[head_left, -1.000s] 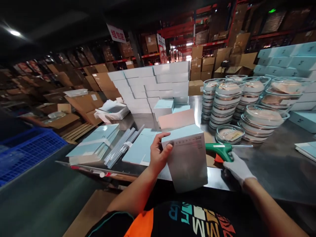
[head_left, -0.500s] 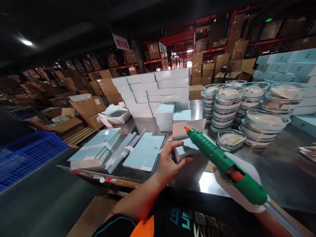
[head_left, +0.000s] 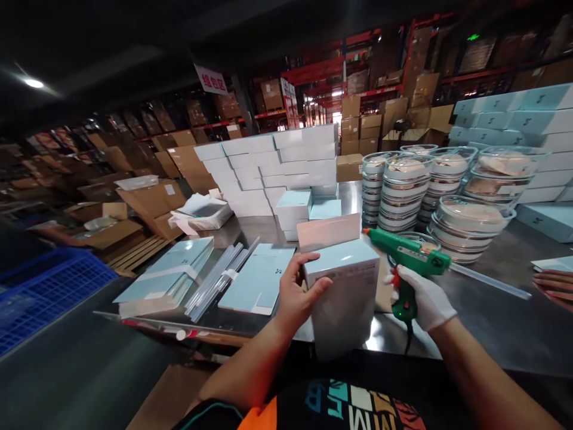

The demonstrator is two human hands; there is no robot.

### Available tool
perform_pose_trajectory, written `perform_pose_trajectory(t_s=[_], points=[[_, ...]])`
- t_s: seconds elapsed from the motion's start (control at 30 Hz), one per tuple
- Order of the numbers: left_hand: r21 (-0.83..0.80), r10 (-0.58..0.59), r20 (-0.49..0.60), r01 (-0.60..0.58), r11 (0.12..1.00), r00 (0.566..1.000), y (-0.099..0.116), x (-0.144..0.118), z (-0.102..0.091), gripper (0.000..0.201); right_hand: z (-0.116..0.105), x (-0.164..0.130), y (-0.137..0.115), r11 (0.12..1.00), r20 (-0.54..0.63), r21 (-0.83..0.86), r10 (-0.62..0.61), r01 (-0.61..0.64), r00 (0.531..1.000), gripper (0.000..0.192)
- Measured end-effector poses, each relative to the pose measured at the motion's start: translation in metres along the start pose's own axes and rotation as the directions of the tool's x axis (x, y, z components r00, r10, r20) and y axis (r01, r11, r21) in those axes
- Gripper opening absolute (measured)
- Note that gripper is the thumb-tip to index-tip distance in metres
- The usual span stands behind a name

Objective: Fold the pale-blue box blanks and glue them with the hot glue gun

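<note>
My bare left hand [head_left: 296, 292] grips the left upper edge of a box [head_left: 344, 304] at the table's front, thumb on the near face and fingers toward the top. The box has a light blue top and a pale front with small print. At its far side a pinkish-white flap [head_left: 329, 232] stands raised. In a white glove, my right hand [head_left: 427, 297] is closed around a green hot glue gun [head_left: 409, 254] right of the box. Its orange nozzle points left, near the flap's right edge. A clear glue stick [head_left: 492, 280] sticks out of its back.
Left lie flat blue box blanks [head_left: 257, 278], a bundle of clear glue sticks [head_left: 219, 278] and a banded stack [head_left: 165, 269]. Finished-looking white boxes [head_left: 268, 164] form a wall behind. Stacked clear round containers [head_left: 474, 224] stand right. Another person's hand [head_left: 555, 285] shows at the right edge.
The glue gun has swung from over the box to its right, turning from slanted to nearly level. The box's front face has come into fuller view; my left hand keeps its hold.
</note>
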State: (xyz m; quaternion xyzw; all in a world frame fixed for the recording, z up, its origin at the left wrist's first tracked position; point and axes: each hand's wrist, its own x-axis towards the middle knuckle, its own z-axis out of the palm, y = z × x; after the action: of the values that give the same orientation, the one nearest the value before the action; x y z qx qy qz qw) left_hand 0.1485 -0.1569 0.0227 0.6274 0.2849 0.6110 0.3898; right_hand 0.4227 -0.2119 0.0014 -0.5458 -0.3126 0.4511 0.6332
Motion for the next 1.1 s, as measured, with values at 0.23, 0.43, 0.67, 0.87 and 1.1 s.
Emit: perform_pose_trajectory(t_s=[0.23, 0.43, 0.67, 0.87, 1.1], points=[[-0.181, -0.167, 0.011, 0.166, 0.969, 0.986, -0.007, 0.005, -0.001, 0.073, -0.040, 0.035, 0.029, 0.812, -0.283, -0.566, -0.028, -0.143, 0.959, 0.039], [-0.073, -0.060, 0.091, 0.066, 0.995, 0.994, -0.009, 0.002, 0.012, 0.069, 0.005, 0.004, -0.003, 0.936, 0.094, -0.095, -0.330, 0.338, 0.939, 0.077], [0.125, 0.202, 0.033, -0.205, 0.971, 0.979, -0.030, -0.013, 0.010, 0.046, 0.035, -0.013, -0.018, 0.878, 0.313, -0.142, -0.399, 0.457, 0.862, 0.068], [0.007, 0.308, 0.215, -0.316, 0.949, 0.927, -0.032, -0.010, -0.001, 0.022, 0.005, -0.018, -0.002, 0.646, 0.548, -0.072, -0.611, 0.760, 0.571, 0.048], [0.203, 0.268, 0.479, -0.402, 0.893, 0.836, 0.004, 0.023, -0.019, 0.023, 0.025, -0.026, -0.003, 0.304, 0.632, -0.217, -0.680, 0.928, 0.371, 0.038]])
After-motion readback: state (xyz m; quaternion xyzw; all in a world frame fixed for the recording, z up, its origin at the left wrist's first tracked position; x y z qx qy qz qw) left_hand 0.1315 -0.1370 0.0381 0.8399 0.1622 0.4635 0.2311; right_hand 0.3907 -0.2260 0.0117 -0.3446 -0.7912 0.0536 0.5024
